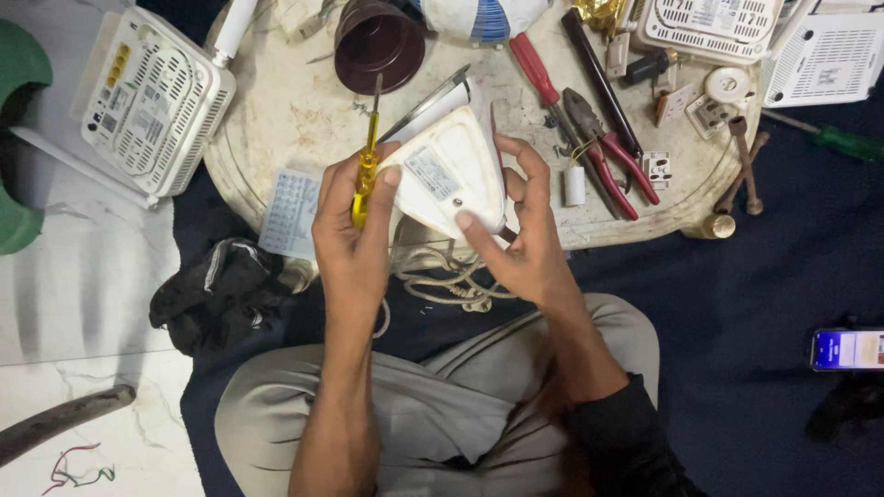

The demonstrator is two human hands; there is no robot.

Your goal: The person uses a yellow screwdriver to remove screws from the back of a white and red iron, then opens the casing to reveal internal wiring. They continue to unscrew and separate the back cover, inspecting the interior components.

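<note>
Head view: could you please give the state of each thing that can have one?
white iron: held underside up, in both hands
yellow screwdriver: gripped in left hand
right hand: steadying the iron
red pliers: lying on table
phone: screen lit

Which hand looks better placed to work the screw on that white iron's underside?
Probably the left hand: it already grips the yellow screwdriver beside the white iron. The right hand is busy holding the iron, a fingertip near the screw.
</note>
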